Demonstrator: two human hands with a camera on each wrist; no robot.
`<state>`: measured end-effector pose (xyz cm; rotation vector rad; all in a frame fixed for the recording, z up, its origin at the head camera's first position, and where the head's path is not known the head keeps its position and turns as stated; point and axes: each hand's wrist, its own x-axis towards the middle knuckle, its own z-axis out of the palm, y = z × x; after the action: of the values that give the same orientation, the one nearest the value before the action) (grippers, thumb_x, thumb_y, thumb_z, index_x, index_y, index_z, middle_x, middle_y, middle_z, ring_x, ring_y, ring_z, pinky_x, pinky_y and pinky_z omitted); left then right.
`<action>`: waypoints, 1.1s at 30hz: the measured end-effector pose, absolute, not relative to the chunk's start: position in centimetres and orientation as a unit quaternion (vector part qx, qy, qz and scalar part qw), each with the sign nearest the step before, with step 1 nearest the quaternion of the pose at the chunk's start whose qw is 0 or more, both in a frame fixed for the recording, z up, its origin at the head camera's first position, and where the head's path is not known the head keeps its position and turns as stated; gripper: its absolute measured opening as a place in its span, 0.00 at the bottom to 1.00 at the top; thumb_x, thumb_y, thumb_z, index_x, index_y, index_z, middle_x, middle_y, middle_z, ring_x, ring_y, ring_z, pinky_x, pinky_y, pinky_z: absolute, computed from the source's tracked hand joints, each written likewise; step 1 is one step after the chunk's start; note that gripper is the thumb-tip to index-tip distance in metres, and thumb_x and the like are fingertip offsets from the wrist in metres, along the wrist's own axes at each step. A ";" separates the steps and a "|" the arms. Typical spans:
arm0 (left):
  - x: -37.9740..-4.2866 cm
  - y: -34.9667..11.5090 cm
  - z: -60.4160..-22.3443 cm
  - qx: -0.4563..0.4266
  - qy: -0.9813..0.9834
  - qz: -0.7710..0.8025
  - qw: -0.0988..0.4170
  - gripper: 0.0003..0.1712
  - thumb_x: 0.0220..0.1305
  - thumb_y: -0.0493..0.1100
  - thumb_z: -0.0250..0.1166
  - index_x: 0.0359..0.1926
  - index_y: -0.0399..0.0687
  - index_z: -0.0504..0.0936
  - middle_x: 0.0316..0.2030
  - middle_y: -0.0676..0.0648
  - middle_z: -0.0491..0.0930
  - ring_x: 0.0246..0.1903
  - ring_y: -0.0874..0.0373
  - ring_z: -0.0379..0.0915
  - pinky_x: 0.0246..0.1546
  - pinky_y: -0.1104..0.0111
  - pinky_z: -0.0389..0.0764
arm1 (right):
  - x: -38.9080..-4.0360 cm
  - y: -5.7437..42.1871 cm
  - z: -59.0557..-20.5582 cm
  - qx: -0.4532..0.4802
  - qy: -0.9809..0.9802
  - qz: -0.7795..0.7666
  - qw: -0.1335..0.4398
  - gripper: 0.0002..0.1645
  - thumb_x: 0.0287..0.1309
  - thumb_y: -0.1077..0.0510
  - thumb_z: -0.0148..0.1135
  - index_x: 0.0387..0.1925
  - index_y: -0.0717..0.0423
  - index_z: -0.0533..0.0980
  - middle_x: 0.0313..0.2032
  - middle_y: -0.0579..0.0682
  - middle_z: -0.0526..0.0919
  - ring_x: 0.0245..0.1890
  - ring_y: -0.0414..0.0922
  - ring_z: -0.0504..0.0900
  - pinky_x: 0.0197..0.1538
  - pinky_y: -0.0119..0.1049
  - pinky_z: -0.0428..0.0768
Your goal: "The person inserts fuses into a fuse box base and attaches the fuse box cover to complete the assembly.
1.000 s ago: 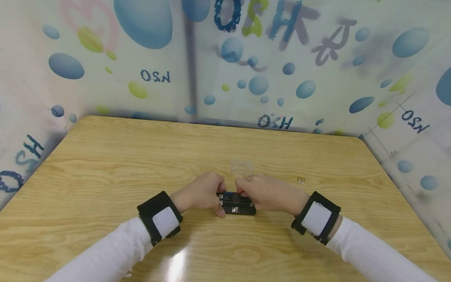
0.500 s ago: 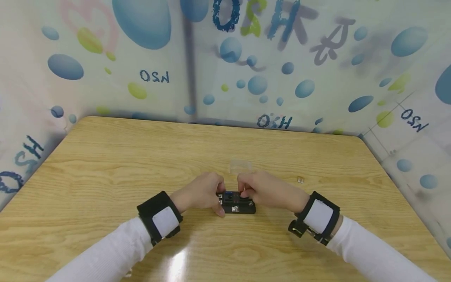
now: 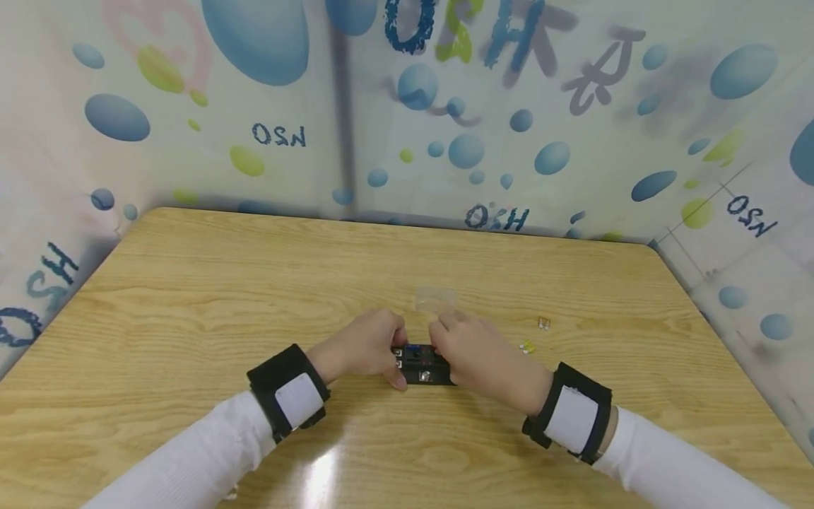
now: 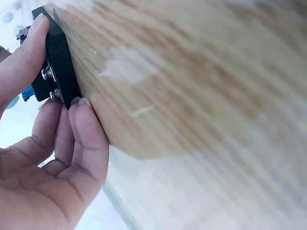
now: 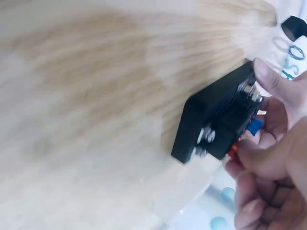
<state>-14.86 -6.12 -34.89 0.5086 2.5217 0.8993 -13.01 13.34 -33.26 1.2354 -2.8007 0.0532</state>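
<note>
A black block with metal screw terminals sits flat on the wooden table. On its top are a blue part and a red part. My left hand grips the block's left end, with the thumb on the near side and the fingers on the far side. My right hand is over the block's right end. In the right wrist view, its thumb and curled forefinger pinch at the red part, which they mostly cover. In the left wrist view, the left fingertips press against the block's base.
A clear plastic piece lies just beyond the hands on the wooden table. To the right are small yellow pieces and a small brass-coloured piece. A patterned curtain hangs behind the table.
My right hand has turned and its wrist has dropped slightly, covering the block's right end. Small yellow pieces now show beyond the right forearm. My left hand keeps its grip.
</note>
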 end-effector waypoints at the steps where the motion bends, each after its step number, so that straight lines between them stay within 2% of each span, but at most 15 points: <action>1: -14.9 -6.1 -34.9 0.182 0.906 0.322 0.206 0.24 0.30 0.37 0.85 0.29 0.44 0.80 0.27 0.51 0.79 0.28 0.59 0.71 0.30 0.70 0.72 | -12.9 13.4 -33.2 0.407 -0.912 0.008 0.044 0.12 0.49 0.66 0.71 0.32 0.57 0.74 0.29 0.48 0.77 0.27 0.40 0.72 0.30 0.35 0.77; 10: -14.9 -6.1 -34.7 0.182 0.906 0.320 0.209 0.24 0.30 0.37 0.85 0.30 0.45 0.80 0.27 0.51 0.80 0.28 0.59 0.72 0.30 0.70 0.73 | -12.7 12.8 -32.8 0.389 -0.921 0.003 0.019 0.16 0.48 0.66 0.73 0.36 0.57 0.74 0.32 0.49 0.78 0.32 0.43 0.75 0.35 0.38 0.79; 15: -15.0 -6.1 -34.6 0.189 0.905 0.322 0.205 0.24 0.30 0.37 0.85 0.30 0.43 0.81 0.27 0.51 0.80 0.28 0.59 0.72 0.30 0.70 0.73 | -13.4 13.0 -33.0 0.382 -0.922 0.057 -0.007 0.18 0.43 0.70 0.71 0.31 0.55 0.70 0.29 0.47 0.75 0.29 0.41 0.72 0.33 0.35 0.76; 19: -15.0 -6.2 -34.5 0.192 0.905 0.320 0.206 0.23 0.31 0.37 0.85 0.30 0.43 0.81 0.28 0.51 0.80 0.28 0.59 0.72 0.30 0.71 0.73 | -13.7 13.2 -33.2 0.369 -0.926 0.084 -0.023 0.16 0.46 0.70 0.69 0.32 0.54 0.70 0.29 0.46 0.76 0.28 0.39 0.71 0.31 0.33 0.74; 26: -15.0 -6.2 -34.5 0.191 0.904 0.321 0.208 0.23 0.31 0.37 0.85 0.29 0.44 0.81 0.27 0.51 0.80 0.28 0.59 0.71 0.30 0.70 0.73 | -13.7 13.3 -33.1 0.372 -0.926 0.065 -0.014 0.17 0.43 0.70 0.69 0.31 0.53 0.71 0.28 0.46 0.75 0.24 0.38 0.72 0.26 0.31 0.73; 33: -15.0 -6.2 -34.8 0.192 0.903 0.321 0.212 0.23 0.31 0.38 0.85 0.30 0.44 0.80 0.27 0.52 0.80 0.28 0.59 0.71 0.30 0.70 0.72 | -14.3 12.7 -32.4 0.368 -0.926 0.050 -0.072 0.16 0.42 0.70 0.68 0.31 0.54 0.72 0.28 0.46 0.75 0.25 0.40 0.71 0.27 0.32 0.72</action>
<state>-15.02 -6.17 -34.78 0.5346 2.5076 0.8908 -14.32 12.73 -32.43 1.2135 -3.0499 0.1632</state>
